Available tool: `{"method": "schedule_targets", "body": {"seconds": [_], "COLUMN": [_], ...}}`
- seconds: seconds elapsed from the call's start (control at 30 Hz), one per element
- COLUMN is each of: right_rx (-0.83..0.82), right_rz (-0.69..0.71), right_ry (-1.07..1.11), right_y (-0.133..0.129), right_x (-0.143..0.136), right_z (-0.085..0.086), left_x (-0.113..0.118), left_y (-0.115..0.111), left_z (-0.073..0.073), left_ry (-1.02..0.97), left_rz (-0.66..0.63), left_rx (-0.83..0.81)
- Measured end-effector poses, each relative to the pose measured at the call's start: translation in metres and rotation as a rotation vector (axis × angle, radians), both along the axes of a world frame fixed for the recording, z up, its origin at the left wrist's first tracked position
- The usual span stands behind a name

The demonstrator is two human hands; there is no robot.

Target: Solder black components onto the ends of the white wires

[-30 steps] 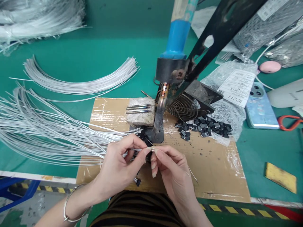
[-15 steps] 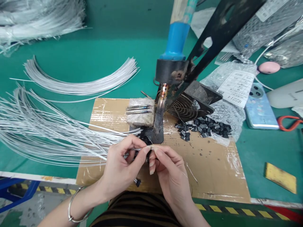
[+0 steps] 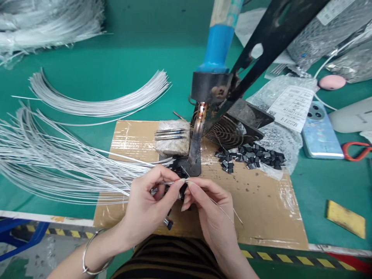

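Note:
My left hand (image 3: 149, 201) pinches the end of a thin grey-white cable between thumb and forefinger. Its fingertips meet those of my right hand (image 3: 213, 203), which is closed in a pinch on a thin silvery solder wire (image 3: 222, 209). One end of that wire pokes up past the fingertips, and the rest trails over the right hand onto the cardboard. What lies exactly between the fingertips is hidden. Just above stands the bent tip of a soldering iron (image 3: 197, 139) in a black clamp. Small dark parts under the hands are mostly covered.
Loose cables (image 3: 72, 166) spread at left, with a curved bundle (image 3: 101, 106) behind. Black connector pieces (image 3: 252, 157) lie beside a fan (image 3: 232, 126). A pad with metal rods (image 3: 171, 145) sits on the cardboard (image 3: 261, 217). At right are a phone (image 3: 322, 133) and a yellow sponge (image 3: 345, 218).
My right hand has shifted slightly right and turned a little. More of the solder wire shows above the fingertips and across the hand. The left hand has barely moved.

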State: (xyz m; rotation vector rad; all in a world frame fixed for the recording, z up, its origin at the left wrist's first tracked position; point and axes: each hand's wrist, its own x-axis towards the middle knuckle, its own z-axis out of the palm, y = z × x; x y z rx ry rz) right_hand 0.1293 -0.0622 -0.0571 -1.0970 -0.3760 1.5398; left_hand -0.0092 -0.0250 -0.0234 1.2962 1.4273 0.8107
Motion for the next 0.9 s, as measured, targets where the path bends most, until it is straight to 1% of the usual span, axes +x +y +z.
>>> {"method": "schedule_targets", "body": {"seconds": [0.2,0.5,0.67,0.9], "right_rx": [-0.015,-0.065,-0.074,-0.084], "right_rz": [0.005,0.022,0.059,0.082], "right_ry": [0.035,0.137,0.146,0.128], "right_y": [0.001,0.005,0.005,0.007], "right_x": [0.000,0.004,0.008,0.011], "right_z": [0.002,0.005,0.004,0.005], "left_x": [-0.003,-0.003,-0.003,-0.003], "left_y": [-0.002,-0.003,-0.003,-0.002], "left_z": [0.001,-0.001,0.001,-0.001], "left_ry": [0.015,0.036,0.060,0.067], "left_rz": [-0.013,-0.038,-0.054,-0.052], "left_rx": [0.038,0.071,0.099,0.109]}}
